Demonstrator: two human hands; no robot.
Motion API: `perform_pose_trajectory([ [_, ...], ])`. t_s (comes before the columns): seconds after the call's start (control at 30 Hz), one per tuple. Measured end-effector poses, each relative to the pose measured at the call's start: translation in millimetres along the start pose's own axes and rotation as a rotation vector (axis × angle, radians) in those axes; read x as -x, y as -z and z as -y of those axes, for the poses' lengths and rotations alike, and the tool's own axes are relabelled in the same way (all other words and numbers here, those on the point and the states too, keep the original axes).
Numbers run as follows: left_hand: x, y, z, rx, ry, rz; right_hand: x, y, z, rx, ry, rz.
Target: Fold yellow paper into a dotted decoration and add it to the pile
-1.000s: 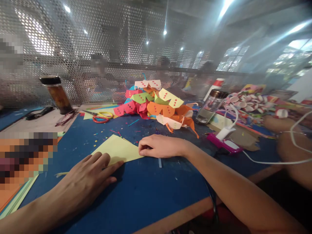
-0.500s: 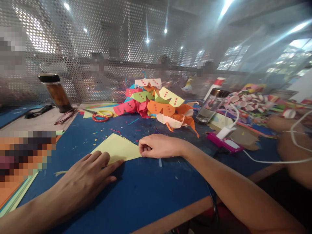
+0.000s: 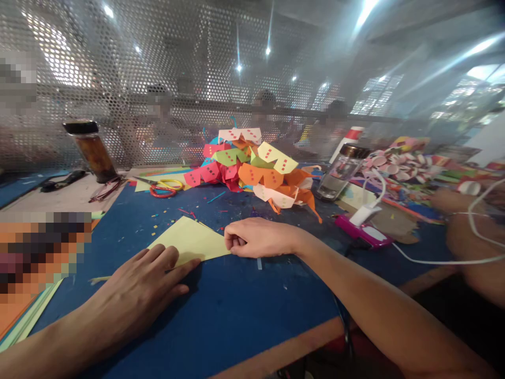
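Note:
A folded pale yellow paper (image 3: pixel 188 239) lies on the blue table mat (image 3: pixel 236 305). My left hand (image 3: pixel 136 284) lies flat with fingers stretched out, its fingertips pressing the paper's near edge. My right hand (image 3: pixel 258 238) rests at the paper's right corner with the fingers curled in, pinching or pressing that corner. A heap of folded coloured paper pieces (image 3: pixel 252 168) with small dots sits just beyond the paper.
Red and yellow scissors (image 3: pixel 163 188) lie at the back left beside a dark jar (image 3: pixel 92 152) and glasses. A glass jar (image 3: pixel 339 171), a pink device with a white cable (image 3: pixel 365 231) and paper scraps fill the right. Another person's arm (image 3: pixel 473 242) is at far right. Paper sheets lie at left.

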State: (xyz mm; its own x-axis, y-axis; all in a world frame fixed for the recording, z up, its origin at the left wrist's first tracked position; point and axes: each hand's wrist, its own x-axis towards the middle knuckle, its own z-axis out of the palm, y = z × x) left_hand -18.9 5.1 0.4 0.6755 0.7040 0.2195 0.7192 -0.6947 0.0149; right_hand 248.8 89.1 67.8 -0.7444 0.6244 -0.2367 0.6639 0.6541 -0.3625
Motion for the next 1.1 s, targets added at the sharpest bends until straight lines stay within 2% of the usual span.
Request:
perform_pose_trajectory([
  [0.53,0.9,-0.3,0.9,0.015,0.004,-0.007,1.2,-0.4,3.1,0.028,-0.006,-0.007],
  [0.83,0.2,0.9,-0.7,-0.004,-0.013,-0.015,2.4,-6.8,2.1,0.087,0.044,-0.081],
  [1.1,0.2,0.2,-0.3,-0.005,-0.008,-0.014,3.6,-4.6,1.8,0.111,0.035,-0.055],
])
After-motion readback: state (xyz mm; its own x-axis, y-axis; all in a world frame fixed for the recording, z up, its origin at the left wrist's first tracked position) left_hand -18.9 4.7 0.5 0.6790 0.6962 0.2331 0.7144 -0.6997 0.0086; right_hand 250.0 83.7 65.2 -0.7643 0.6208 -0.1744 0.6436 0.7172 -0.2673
